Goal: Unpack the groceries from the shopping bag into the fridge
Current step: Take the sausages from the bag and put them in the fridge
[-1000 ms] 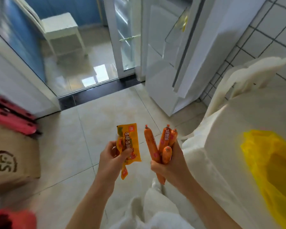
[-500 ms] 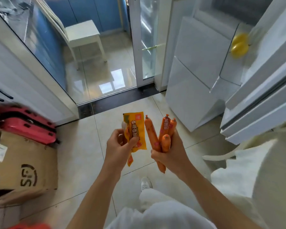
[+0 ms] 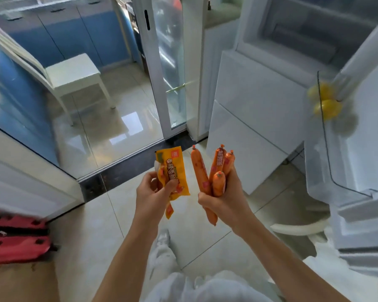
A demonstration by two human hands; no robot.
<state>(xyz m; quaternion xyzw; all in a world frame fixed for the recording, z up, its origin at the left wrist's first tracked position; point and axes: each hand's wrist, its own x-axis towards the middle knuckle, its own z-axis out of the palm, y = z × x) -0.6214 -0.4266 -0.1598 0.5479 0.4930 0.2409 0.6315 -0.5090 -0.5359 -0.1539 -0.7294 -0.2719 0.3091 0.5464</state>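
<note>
The orange sausages (image 3: 214, 175) stand up in a bunch in the right hand (image 3: 222, 201), which grips them low down. Just beside them, the left hand (image 3: 154, 194) pinches a yellow packet (image 3: 172, 168). Both hands are held up in front of the open fridge (image 3: 260, 94). Yellow lemons (image 3: 326, 109) sit in its door shelf (image 3: 321, 160).

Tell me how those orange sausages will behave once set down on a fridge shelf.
The sausages are round tubes, so they will probably roll. Their glossy casings look slippery; they already splay apart in the right hand. Each stands out of the grip unsupported, so they seem fairly stiff.
</note>
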